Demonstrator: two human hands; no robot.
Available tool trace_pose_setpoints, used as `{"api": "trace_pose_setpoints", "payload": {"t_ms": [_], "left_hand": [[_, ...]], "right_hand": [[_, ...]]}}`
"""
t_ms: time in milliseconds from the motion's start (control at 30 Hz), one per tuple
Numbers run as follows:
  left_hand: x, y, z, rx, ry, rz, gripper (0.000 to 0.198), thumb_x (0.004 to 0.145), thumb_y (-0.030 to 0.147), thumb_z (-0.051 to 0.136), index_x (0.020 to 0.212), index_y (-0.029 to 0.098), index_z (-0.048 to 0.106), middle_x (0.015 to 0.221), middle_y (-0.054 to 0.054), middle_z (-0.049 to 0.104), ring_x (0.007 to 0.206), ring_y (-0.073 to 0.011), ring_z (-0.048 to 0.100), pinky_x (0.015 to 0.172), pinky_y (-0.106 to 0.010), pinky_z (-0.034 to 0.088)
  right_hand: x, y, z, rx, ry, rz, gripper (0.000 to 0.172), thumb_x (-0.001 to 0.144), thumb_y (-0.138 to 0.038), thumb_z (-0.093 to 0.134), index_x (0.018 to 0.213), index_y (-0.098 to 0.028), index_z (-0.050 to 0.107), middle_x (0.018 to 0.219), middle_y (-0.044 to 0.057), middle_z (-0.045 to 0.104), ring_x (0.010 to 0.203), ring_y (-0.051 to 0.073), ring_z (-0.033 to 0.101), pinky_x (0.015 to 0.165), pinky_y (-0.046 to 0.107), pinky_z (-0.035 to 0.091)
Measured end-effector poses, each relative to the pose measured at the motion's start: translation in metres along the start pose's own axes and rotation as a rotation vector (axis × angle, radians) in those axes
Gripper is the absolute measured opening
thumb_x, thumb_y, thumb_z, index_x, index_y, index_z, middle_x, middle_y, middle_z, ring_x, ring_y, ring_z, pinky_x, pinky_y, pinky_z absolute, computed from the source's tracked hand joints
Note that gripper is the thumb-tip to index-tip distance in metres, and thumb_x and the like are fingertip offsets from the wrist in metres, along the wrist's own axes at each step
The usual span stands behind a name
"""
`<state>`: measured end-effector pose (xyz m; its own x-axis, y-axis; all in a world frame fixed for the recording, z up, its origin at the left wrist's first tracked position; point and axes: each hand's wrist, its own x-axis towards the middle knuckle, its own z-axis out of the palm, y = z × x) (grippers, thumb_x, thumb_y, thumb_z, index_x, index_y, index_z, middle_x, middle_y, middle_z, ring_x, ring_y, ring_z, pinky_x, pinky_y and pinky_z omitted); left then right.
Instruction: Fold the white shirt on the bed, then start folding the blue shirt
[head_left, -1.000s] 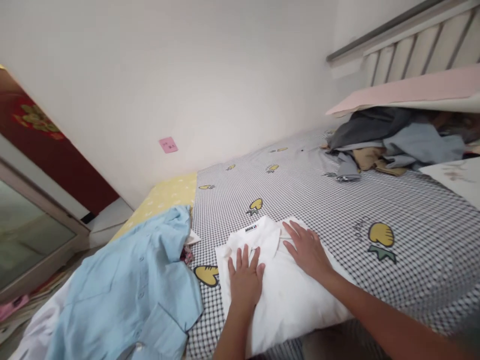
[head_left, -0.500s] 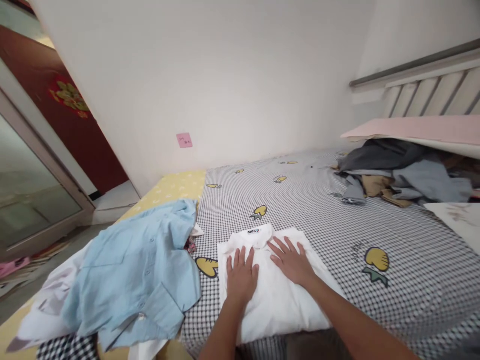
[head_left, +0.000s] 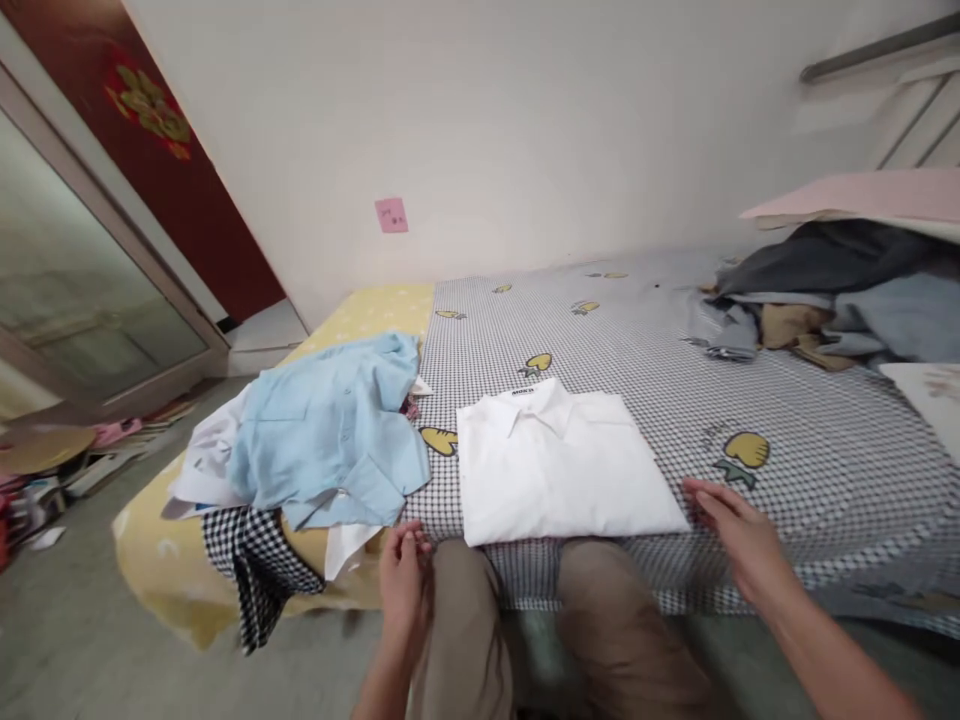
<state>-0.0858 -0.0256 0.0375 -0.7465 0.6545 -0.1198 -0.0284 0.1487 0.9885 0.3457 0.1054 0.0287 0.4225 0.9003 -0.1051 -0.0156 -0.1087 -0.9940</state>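
A folded white shirt [head_left: 555,470] lies collar up on the checked bedsheet [head_left: 787,400], near the bed's front edge. The person's right hand [head_left: 739,530] rests spread and empty on the sheet, just beside the shirt's lower right corner. The left hand [head_left: 405,580] hangs at the bed's edge above the knee, fingers bunched (too blurred to tell if it grips anything). A crumpled light-blue shirt [head_left: 330,435] lies to the left.
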Motion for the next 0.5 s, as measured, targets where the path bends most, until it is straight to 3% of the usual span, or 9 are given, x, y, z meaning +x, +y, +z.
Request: {"api": "trace_pose_setpoints", "payload": {"t_ms": [67,133,300,400,500], "left_hand": [[-0.003,0.006,-0.005,0.032,-0.055,0.011,0.056,0.061,0.068,0.068,0.086,0.018,0.074,0.077,-0.007,0.072,0.066,-0.0197,0.063,0.055,-0.03,0.048],[-0.002,0.013,-0.004,0.095,-0.122,0.046,0.062,0.056,0.073,0.071,0.084,0.018,0.076,0.078,-0.007,0.073,0.068,-0.0222,0.064,0.057,-0.032,0.05],[0.012,0.013,0.015,0.28,-0.262,0.164,0.071,0.058,0.082,0.062,0.088,0.019,0.078,0.092,-0.012,0.077,0.082,-0.0298,0.069,0.066,-0.04,0.056],[0.014,0.01,0.029,0.296,-0.336,0.153,0.065,0.058,0.076,0.063,0.086,0.02,0.079,0.093,-0.012,0.079,0.089,-0.0332,0.071,0.071,-0.044,0.059],[0.012,0.008,0.037,0.32,-0.32,0.179,0.06,0.058,0.072,0.062,0.083,0.021,0.079,0.086,-0.011,0.079,0.091,-0.034,0.071,0.077,-0.047,0.059]], "right_hand": [[-0.004,0.008,-0.012,0.063,0.075,0.132,0.03,0.058,-0.039,0.071,0.084,-0.024,0.074,0.096,0.006,0.077,0.087,0.021,0.07,0.069,0.028,0.054],[-0.008,0.008,-0.013,0.067,0.088,0.166,0.03,0.057,-0.039,0.069,0.083,-0.024,0.072,0.091,0.006,0.077,0.083,0.021,0.071,0.065,0.028,0.053],[-0.01,-0.008,0.016,-0.125,-0.038,-0.079,0.04,0.071,-0.051,0.057,0.094,-0.022,0.072,0.101,0.009,0.078,0.09,0.025,0.071,0.072,0.034,0.056],[-0.008,-0.012,0.033,-0.231,-0.082,-0.141,0.042,0.075,-0.045,0.057,0.106,-0.02,0.071,0.101,0.008,0.077,0.09,0.025,0.069,0.077,0.036,0.055],[-0.009,-0.015,0.042,-0.324,-0.097,-0.163,0.043,0.072,-0.034,0.062,0.111,-0.021,0.071,0.096,0.006,0.075,0.088,0.025,0.066,0.08,0.037,0.052]]}}
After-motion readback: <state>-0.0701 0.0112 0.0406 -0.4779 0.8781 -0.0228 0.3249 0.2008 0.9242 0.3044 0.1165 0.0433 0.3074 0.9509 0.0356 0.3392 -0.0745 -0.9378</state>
